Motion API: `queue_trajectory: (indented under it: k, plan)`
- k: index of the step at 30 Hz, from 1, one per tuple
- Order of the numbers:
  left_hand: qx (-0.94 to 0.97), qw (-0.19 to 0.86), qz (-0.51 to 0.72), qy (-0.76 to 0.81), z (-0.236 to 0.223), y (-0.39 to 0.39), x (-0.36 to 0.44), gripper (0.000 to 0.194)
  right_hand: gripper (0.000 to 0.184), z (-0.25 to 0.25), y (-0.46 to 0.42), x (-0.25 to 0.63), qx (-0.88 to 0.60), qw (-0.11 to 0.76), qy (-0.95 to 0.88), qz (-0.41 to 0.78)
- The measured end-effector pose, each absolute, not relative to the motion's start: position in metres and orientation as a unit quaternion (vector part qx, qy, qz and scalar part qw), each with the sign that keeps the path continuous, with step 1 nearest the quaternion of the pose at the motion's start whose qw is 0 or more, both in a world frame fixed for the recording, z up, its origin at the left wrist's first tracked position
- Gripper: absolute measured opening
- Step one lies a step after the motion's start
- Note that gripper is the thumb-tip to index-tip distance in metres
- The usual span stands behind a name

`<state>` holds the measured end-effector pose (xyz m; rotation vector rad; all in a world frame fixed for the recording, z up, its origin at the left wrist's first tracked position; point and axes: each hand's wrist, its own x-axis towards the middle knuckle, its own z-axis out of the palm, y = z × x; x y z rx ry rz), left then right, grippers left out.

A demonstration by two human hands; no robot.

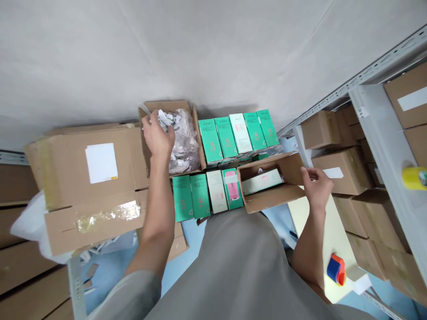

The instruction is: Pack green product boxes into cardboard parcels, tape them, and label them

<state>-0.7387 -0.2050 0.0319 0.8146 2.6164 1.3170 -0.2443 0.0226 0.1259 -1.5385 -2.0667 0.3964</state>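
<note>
My left hand (157,137) reaches into an open cardboard box, its fingers closed on crumpled paper (166,119) with dark print. Clear crumpled plastic wrap (184,138) fills much of that box. On the right, my right hand (316,186) pinches the edge of a smaller open carton (267,204). Inside this carton lies a white product box (262,182) with pink print, on its side. Between the two containers stand green product boxes (211,141) and white ones (240,133) in two rows.
A large flattened-looking cardboard carton (68,178) with a white label lies at left. Shelves with brown cartons (345,166) line the right side. A blue and red tape dispenser (336,269) rests on a pale tabletop (328,240). Yellow tape (414,178) hangs at the right shelf post.
</note>
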Motion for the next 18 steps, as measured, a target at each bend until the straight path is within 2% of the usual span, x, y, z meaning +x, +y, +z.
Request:
queue_trajectory:
  k: [3, 7, 10, 14, 18]
  plan:
    - [0.232, 0.035, 0.451, 0.861, 0.018, -0.184, -0.761, 0.042, 0.062, 0.129, 0.02, -0.247, -0.568, 0.264, -0.766, 0.145]
    - [0.164, 0.093, 0.384, 0.904, 0.004, -0.174, -0.773, 0.033, 0.058, 0.132, 0.015, -0.246, -0.556, 0.26, -0.776, 0.144]
    - [0.159, 0.066, 0.357, 0.918, 0.012, -0.181, -0.771, 0.048, 0.053, 0.133, 0.013, -0.244, -0.547, 0.257, -0.783, 0.145]
    - [0.192, 0.0, 0.348, 0.917, 0.034, -0.201, -0.753, 0.034, 0.049, 0.132, 0.014, -0.241, -0.542, 0.255, -0.787, 0.149]
    - [0.186, -0.004, 0.335, 0.924, 0.043, -0.215, -0.73, 0.032, 0.047, 0.127, 0.02, -0.239, -0.535, 0.255, -0.79, 0.16]
